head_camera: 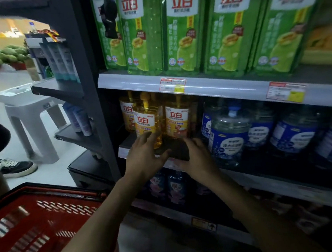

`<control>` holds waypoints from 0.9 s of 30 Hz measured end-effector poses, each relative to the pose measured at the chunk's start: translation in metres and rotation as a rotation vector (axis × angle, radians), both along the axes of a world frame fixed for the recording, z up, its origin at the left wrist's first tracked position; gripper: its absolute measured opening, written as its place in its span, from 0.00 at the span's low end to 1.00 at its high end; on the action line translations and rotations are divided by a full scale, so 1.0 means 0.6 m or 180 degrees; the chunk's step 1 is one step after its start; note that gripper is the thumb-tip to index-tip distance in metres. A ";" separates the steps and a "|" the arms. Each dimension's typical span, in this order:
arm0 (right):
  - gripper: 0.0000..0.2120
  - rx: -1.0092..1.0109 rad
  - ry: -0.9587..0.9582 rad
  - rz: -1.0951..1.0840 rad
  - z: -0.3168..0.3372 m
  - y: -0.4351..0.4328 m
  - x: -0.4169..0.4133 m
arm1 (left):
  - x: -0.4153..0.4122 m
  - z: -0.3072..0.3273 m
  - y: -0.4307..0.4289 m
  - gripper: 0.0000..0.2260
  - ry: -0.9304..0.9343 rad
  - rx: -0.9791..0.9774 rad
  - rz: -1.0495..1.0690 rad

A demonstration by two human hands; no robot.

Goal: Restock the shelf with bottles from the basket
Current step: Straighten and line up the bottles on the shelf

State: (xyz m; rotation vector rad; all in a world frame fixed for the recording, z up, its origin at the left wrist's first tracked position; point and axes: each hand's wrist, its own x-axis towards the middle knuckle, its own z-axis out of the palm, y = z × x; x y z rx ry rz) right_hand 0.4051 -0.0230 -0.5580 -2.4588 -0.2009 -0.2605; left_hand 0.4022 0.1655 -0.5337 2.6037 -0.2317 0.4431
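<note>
Yellow detergent bottles stand at the left end of the middle shelf (179, 150). The front left yellow bottle (146, 121) has my left hand (144, 158) just below it, fingers spread and reaching up to its base. Beside it stands a second yellow bottle (177, 118). My right hand (196, 157) is at the shelf's front edge under that bottle, fingers loosely bent, holding nothing. The red basket (39, 223) sits at the lower left; no bottles show inside it.
Large blue-labelled clear bottles (230, 138) fill the shelf to the right. Green refill packs (183, 30) line the shelf above. Dark pouches (166, 186) sit on the shelf below. A white plastic stool (30, 117) and another person's shoe (16, 166) are at the left.
</note>
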 end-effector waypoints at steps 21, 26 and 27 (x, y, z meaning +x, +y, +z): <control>0.48 -0.0275 0.0339 -0.0400 0.085 -0.236 -0.185 | -0.190 0.078 -0.151 0.40 -0.0097 0.0772 -0.0551; 0.51 -0.0088 0.0351 -0.0516 0.074 -0.260 -0.167 | -0.172 0.057 -0.194 0.43 0.0084 0.0625 -0.0535; 0.52 -0.0085 0.0362 -0.0555 0.071 -0.262 -0.159 | -0.166 0.052 -0.202 0.41 0.0103 0.0561 -0.0546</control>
